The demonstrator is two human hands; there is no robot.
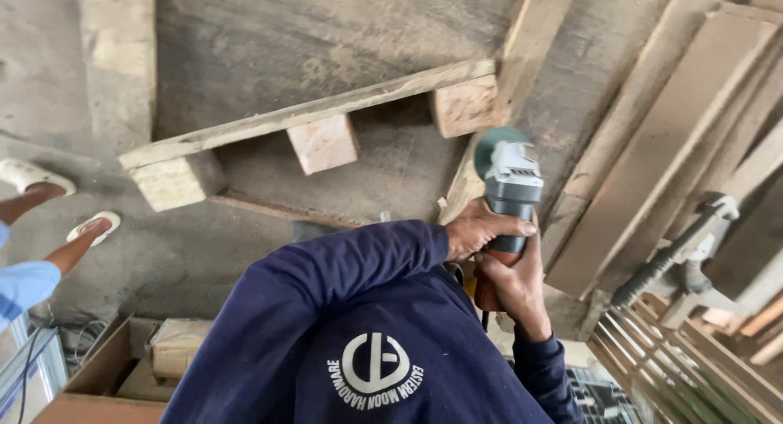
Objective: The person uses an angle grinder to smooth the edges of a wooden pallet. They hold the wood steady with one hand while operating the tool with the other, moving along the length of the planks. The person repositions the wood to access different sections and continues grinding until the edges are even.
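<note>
Both my hands grip a grey angle grinder [512,187] with a teal guard around its disc. My left hand [481,228], at the end of a navy sleeve, wraps the middle of the body. Just below it my right hand [515,287] clasps the rear handle. The disc end points at the edge of a slanted wooden plank [465,183]. To the left lies a rough wooden pallet piece [310,114], a long slat with three square blocks under it.
Long planks [652,147] lean at the right, with another power tool [677,257] resting on them. Wooden slats [677,367] lie lower right. A cardboard box [106,375] sits lower left. Another person's feet in white sandals [90,227] stand at the left on the concrete floor.
</note>
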